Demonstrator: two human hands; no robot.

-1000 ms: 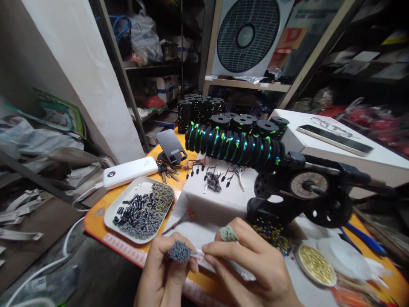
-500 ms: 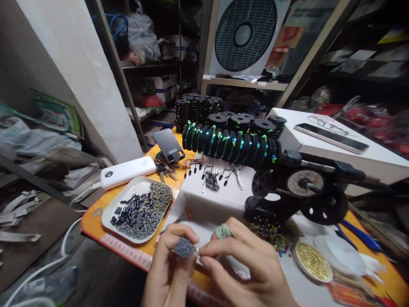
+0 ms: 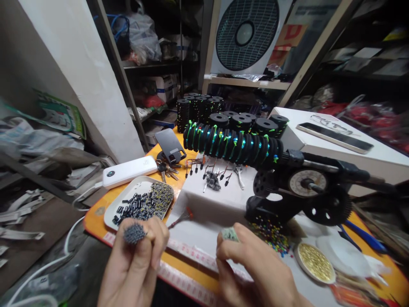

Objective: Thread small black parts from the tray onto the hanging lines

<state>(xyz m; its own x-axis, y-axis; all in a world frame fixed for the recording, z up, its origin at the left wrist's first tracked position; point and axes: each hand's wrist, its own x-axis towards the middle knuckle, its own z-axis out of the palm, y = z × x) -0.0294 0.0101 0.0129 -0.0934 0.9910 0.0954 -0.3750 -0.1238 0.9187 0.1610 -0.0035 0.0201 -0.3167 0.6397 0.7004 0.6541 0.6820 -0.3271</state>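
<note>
My left hand (image 3: 136,260) is closed around a tight bundle of small dark grey pieces (image 3: 134,233), whose ends face up. It is in front of a white tray (image 3: 110,215) of loose black tubes and grey pieces, some with yellow. My right hand (image 3: 252,260) is held apart to the right, fingers curled together, with a pale green wrap (image 3: 230,234) on one finger. Whatever its fingertips hold is hidden. Beyond the hands, a black winder (image 3: 300,183) carries a row of black foam discs (image 3: 233,145) wound with green and blue line.
A white box (image 3: 207,221) with small hooked-looking pieces on top stands mid-table. Coloured beads (image 3: 271,234), a dish of gold pieces (image 3: 315,262) and blue-handled pliers (image 3: 364,236) lie right. A power bank (image 3: 129,171), keys (image 3: 168,168) and phone stand (image 3: 169,145) are left.
My hands were close together with fingertips nearly meeting; now they are apart. The left has moved left with the grey bundle, and the right has shifted slightly and curled its fingers.
</note>
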